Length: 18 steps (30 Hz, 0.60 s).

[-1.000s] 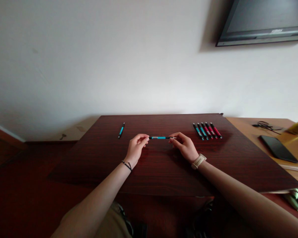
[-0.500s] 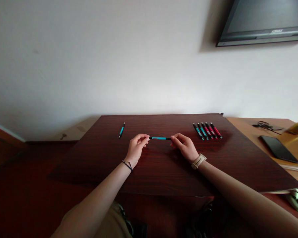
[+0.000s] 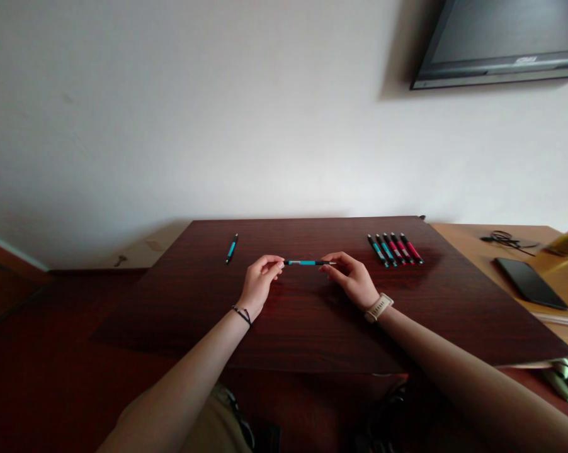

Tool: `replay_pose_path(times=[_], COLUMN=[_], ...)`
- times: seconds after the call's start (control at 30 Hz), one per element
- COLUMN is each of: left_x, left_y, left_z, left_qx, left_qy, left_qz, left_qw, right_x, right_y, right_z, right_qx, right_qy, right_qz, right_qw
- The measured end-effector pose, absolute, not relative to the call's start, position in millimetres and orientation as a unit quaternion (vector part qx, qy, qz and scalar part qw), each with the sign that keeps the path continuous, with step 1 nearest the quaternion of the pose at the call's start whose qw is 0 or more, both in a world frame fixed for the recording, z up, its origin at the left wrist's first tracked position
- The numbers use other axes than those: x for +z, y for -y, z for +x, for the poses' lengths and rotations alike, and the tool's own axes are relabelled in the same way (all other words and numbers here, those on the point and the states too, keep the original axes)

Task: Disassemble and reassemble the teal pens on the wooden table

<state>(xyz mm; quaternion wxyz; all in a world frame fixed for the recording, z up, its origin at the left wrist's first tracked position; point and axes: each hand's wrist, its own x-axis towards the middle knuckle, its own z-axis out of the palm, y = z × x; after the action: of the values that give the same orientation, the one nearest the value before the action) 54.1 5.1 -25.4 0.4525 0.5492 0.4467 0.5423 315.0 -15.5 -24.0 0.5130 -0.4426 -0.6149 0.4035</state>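
A blue pen with black ends (image 3: 301,263) is held level above the dark table, between my two hands. My left hand (image 3: 261,277) pinches its left end between thumb and fingertips. Around the right end are the thumb and forefinger of my right hand (image 3: 352,277), and the pen's pale tip shows between them. One more blue pen (image 3: 232,248) lies alone on the table to the left. A row of pens lies at the right, with blue pens (image 3: 377,250) beside red pens (image 3: 410,248).
The dark wooden table (image 3: 293,333) stands against a white wall. To its right, a lighter table (image 3: 458,242) bears a black phone (image 3: 530,283), a coiled cable (image 3: 505,239) and a yellow object (image 3: 567,244). A television (image 3: 505,44) hangs above.
My right thumb and forefinger have shifted a little left along the pen and parted slightly, so its tip now shows. The pen has turned slightly, showing a pale label. My left hand stays put.
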Motion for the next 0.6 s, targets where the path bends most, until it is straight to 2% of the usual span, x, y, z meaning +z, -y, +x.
replay_pose_path(times=[0.6], left_x=[-23.6], left_y=[-4.4], left_z=[54.4], left_qx=[0.542], left_qy=[-0.45], left_qz=[0.545], left_qw=[0.455], right_x=[-21.3], right_y=[16.6], right_z=[315.0], right_qx=[0.392], right_qy=[0.62], right_qz=[-0.452], right_qw=[0.507])
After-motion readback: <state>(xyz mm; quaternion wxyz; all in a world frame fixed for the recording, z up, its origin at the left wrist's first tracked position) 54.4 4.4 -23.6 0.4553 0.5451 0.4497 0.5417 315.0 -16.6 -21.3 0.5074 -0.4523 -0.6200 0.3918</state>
